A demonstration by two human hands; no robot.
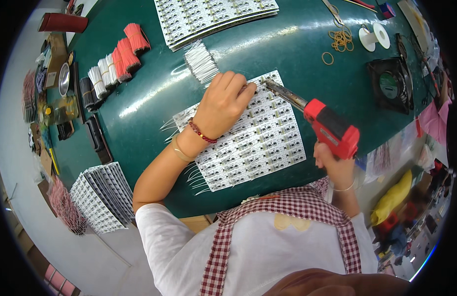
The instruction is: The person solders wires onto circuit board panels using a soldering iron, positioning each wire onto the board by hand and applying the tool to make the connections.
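My left hand [224, 101] is closed in a pinch above a white circuit board panel [268, 143]. What seems to be a thin wire runs from its fingertips toward the iron's tip; the fingers mostly hide it. In my right hand [333, 162] is a red and black soldering gun [332, 128], its metal tip meeting the panel's far edge. Rows of small dark components cover the panel, and white wires [196, 180] stick out past its left side. Just beyond my left hand lies a pile of cut white wires [201, 61].
A stack of panels [213, 19] lies at the far side. Bundles of red wires [124, 54] and white wires [102, 74] sit to the left. Rubber bands [342, 39], a white spool [374, 37] and a black fan [390, 84] stand right. More panels [100, 197] lean near left.
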